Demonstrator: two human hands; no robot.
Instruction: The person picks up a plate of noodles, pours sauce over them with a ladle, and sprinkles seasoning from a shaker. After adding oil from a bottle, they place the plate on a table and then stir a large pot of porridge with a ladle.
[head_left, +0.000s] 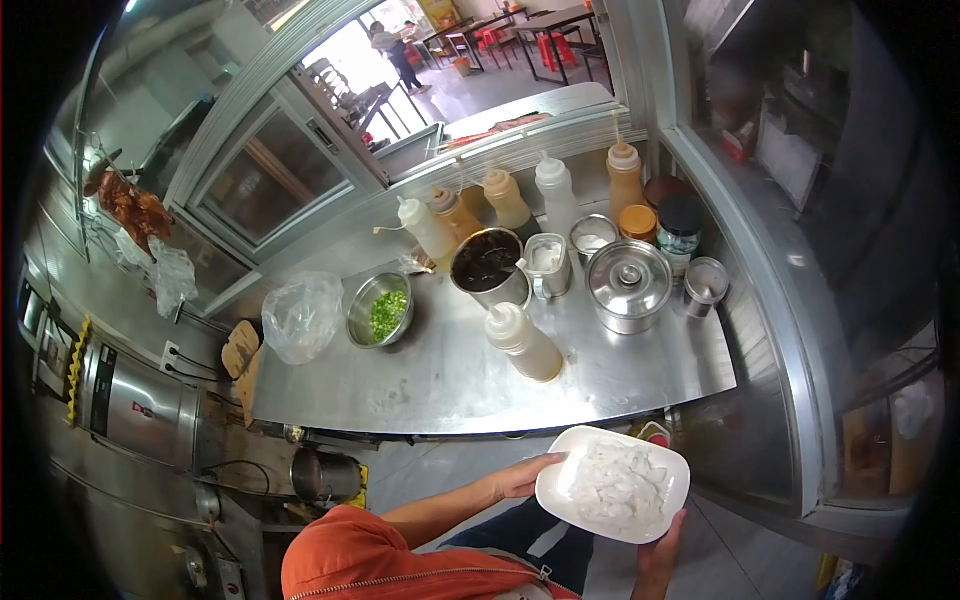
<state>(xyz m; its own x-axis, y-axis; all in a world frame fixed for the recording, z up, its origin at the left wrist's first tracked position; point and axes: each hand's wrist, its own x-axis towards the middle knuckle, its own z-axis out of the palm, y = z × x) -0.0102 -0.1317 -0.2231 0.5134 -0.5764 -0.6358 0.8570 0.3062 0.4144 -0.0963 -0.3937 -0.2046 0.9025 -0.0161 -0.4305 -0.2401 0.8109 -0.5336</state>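
Plate (583,438) of white food, held below counter (420,380): left hand (520,478) fingers together on rim; right hand (662,548) thumb clamps rim, fingers hidden. Bottle (523,342) and pot (628,285) stand nearest.

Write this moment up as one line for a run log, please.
left hand: holds white plate edge | right hand: supports white plate | on plate: white food | ahead: steel counter, squeeze bottles

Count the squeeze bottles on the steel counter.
6. Along the counter back: left white bottle, amber bottle, tan bottle, middle white bottle, orange bottle. Front bottle stands alone. Jars may hide more.
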